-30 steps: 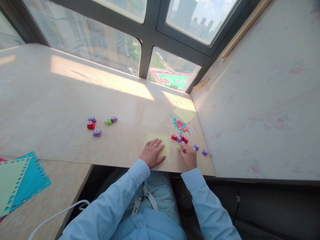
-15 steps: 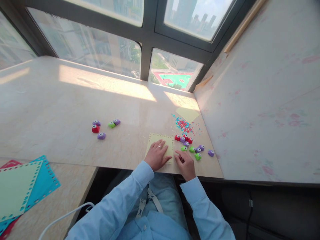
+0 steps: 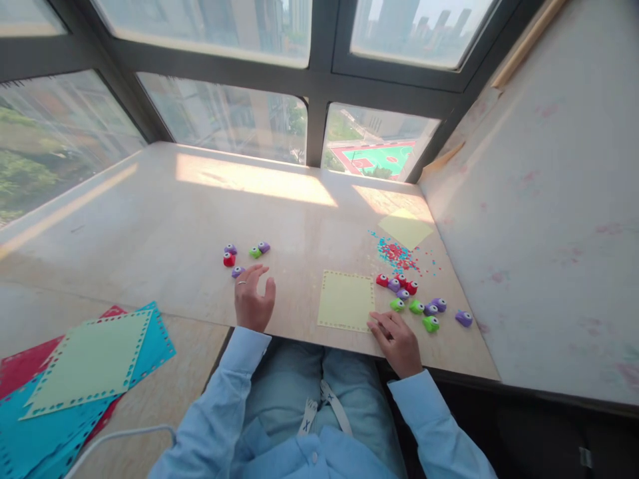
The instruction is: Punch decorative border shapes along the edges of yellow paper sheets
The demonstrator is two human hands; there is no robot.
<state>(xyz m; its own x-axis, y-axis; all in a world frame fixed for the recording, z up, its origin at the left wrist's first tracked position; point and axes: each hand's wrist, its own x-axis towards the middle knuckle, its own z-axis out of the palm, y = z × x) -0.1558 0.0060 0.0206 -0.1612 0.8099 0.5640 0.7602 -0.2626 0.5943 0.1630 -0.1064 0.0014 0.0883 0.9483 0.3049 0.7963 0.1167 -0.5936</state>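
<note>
My left hand is open over the table, thumb and fingers apart, with nothing visible in it. Its fingertips are right by a small purple craft punch, which they partly cover. A pale yellow sheet of paper with small holes punched along its edges lies flat near the table's front edge. At the sheet's lower right edge is my right hand, its thumb and index fingertip close together on the paper. Just beyond that hand sit several red, purple and green craft punches.
Red and blue paper bits are scattered beside another yellow sheet at the back right. Left of centre stand a red punch and a green punch. Punched coloured sheets overlap at the left. A patterned wall bounds the right.
My left hand has lifted off the yellow sheet and moved left to the purple punch. My right hand has come onto the sheet's right edge. The view has turned left.
</note>
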